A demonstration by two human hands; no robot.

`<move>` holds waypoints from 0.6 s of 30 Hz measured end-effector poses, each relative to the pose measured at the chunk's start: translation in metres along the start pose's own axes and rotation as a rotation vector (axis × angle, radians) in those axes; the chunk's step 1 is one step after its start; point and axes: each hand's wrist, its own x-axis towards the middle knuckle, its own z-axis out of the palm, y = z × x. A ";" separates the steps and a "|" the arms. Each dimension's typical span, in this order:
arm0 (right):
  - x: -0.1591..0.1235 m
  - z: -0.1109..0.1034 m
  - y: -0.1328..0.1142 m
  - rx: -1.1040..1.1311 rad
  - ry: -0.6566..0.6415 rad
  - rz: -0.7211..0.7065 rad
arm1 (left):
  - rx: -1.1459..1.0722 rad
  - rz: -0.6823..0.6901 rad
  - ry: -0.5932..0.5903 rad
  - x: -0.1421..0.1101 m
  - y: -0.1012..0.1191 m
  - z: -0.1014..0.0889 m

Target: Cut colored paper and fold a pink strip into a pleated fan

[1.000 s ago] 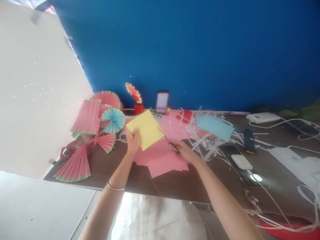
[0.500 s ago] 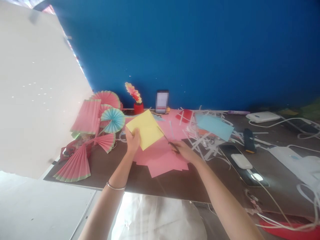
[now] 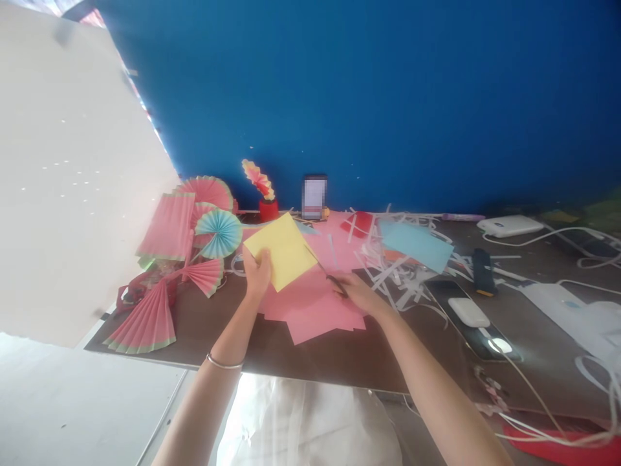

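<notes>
A square sheet of yellow paper [image 3: 287, 252] is pinched in my left hand [image 3: 257, 272], thumb on top near its left corner. My right hand [image 3: 356, 292] is closed around the dark handles of a pair of scissors [image 3: 334, 283]. Their thin blades point up and left and meet the yellow sheet's right edge; whether they are parted is too fine to make out. Beneath both hands lie several overlapping sheets of pink paper [image 3: 315, 310] on the dark table [image 3: 272, 353].
Folded paper fans [image 3: 145, 317] crowd the table's left side. White paper strips [image 3: 402, 285] and a blue sheet [image 3: 417, 244] lie right of my hands. Farther right are a phone [image 3: 449, 294], a white charger [image 3: 468, 313] and cables. Another phone [image 3: 314, 196] stands against the blue wall.
</notes>
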 end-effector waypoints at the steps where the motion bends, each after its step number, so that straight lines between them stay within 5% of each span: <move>1: 0.000 0.000 -0.001 -0.001 -0.002 -0.002 | 0.000 0.000 0.001 0.000 0.000 0.000; 18: -0.001 -0.001 -0.002 -0.025 0.005 0.003 | -0.023 0.022 -0.009 0.000 0.000 0.000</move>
